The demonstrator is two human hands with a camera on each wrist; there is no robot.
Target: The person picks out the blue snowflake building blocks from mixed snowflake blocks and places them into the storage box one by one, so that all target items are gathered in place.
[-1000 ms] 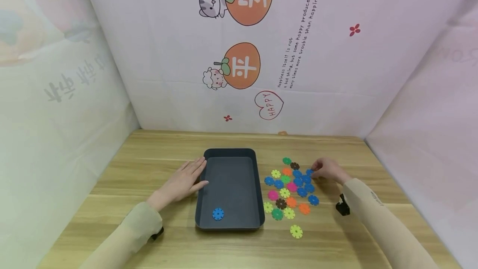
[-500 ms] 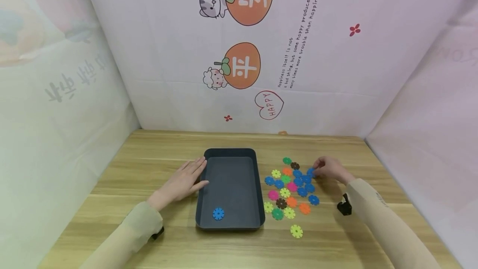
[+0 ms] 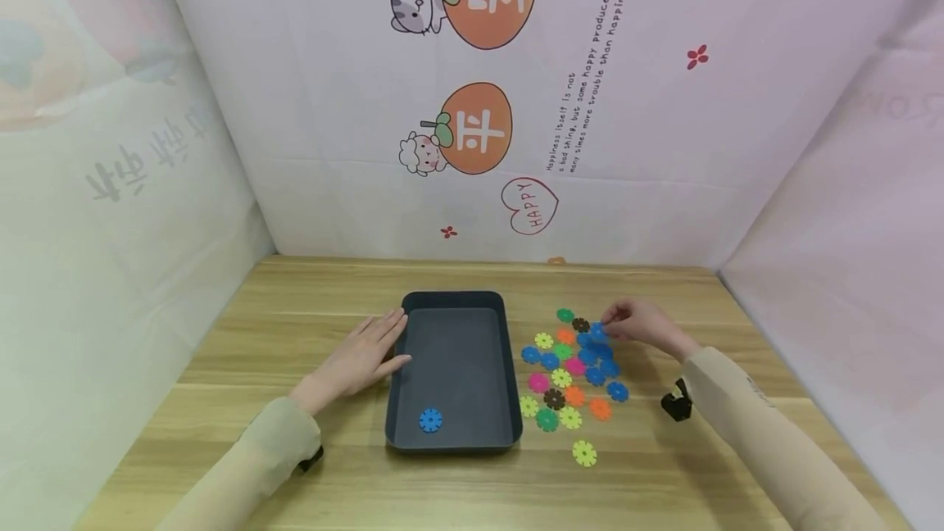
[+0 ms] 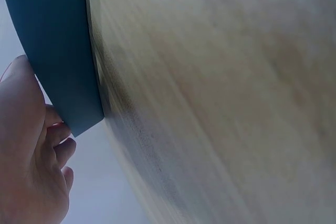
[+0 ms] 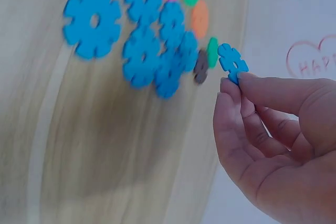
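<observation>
Right hand (image 3: 640, 324) pinches blue disc (image 5: 228, 59) by edge, probably for thinness, above loose discs (image 3: 575, 366) at three o'clock from tray (image 3: 453, 367). Left hand (image 3: 361, 357), fingers straight, touches nine o'clock rim, perhaps steadying.

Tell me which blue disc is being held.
The blue disc pinched by the right hand. The other blue discs lie on the table, except one disc inside the dark tray.

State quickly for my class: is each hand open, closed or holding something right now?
Left hand: open, touching the left rim of the dark grey rectangular tray.
Right hand: closed, pinching a blue round notched plastic disc.
</observation>
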